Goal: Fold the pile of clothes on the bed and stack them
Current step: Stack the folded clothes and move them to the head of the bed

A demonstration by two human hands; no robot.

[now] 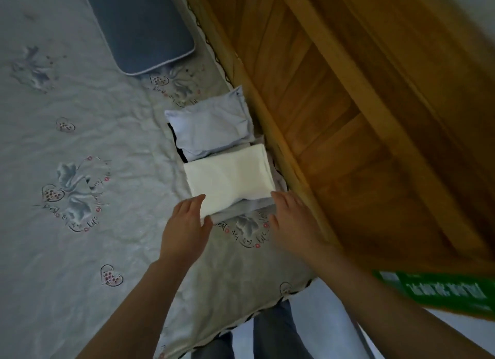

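Beside the wooden headboard (348, 117), on the bed (80, 144), a folded white garment (230, 179) tops a grey one, the left hand (184, 224) touching its corner, the right hand (292, 219) beside it, fingers loosely straight.

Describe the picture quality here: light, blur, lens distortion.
Head view: dim, flat indoor light, no glare; the white folded garment is the brightest patch. Motion blur smears the wooden headboard and green box, and softens the right hand. Wide-angle bending curves the bed edge.
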